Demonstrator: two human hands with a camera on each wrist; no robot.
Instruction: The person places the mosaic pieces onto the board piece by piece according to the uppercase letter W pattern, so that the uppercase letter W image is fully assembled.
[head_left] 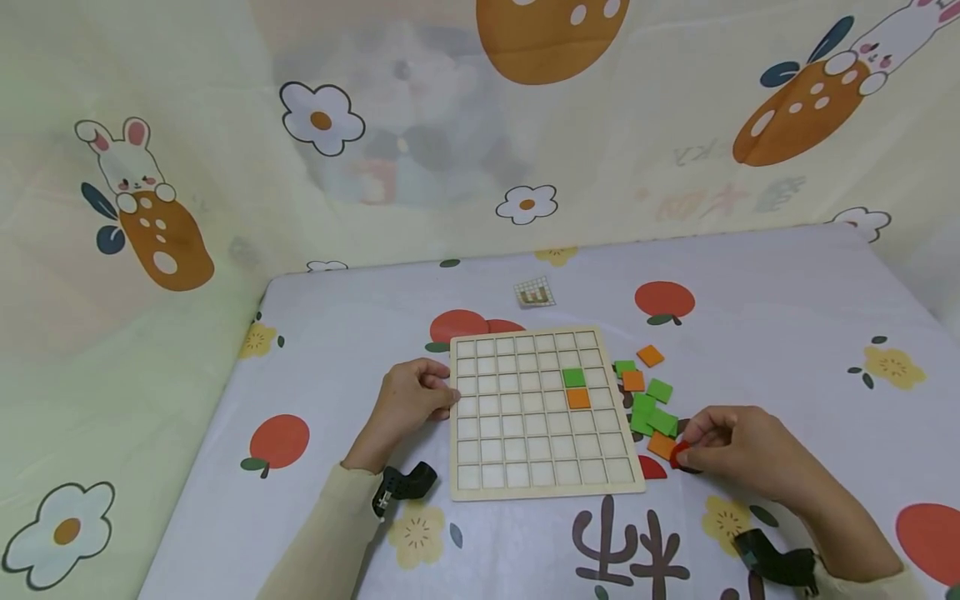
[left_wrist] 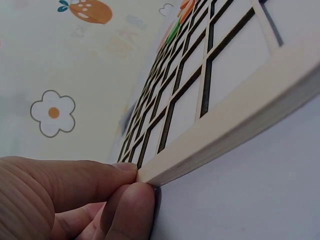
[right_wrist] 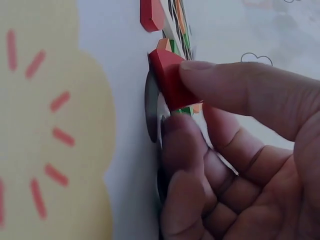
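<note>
A wooden grid board [head_left: 531, 414] lies flat on the table, with one green square tile [head_left: 573, 377] and one orange square tile [head_left: 578, 398] in neighbouring cells. My left hand [head_left: 411, 398] pinches the board's left edge; in the left wrist view thumb and finger meet at the wooden rim [left_wrist: 200, 145]. Beyond the board's right side, my right hand [head_left: 742, 446] pinches a red piece with a curved edge [right_wrist: 172, 77] between thumb and fingers. Beside that hand lie loose green tiles [head_left: 663, 422] and orange tiles [head_left: 660, 445]. Another red curved piece [head_left: 652, 467] rests by the board's lower right.
A small card with a grid pattern [head_left: 534, 292] lies behind the board. The patterned tablecloth [head_left: 337, 333] carries printed fruit and flowers. A printed curtain [head_left: 420, 225] hangs along the back.
</note>
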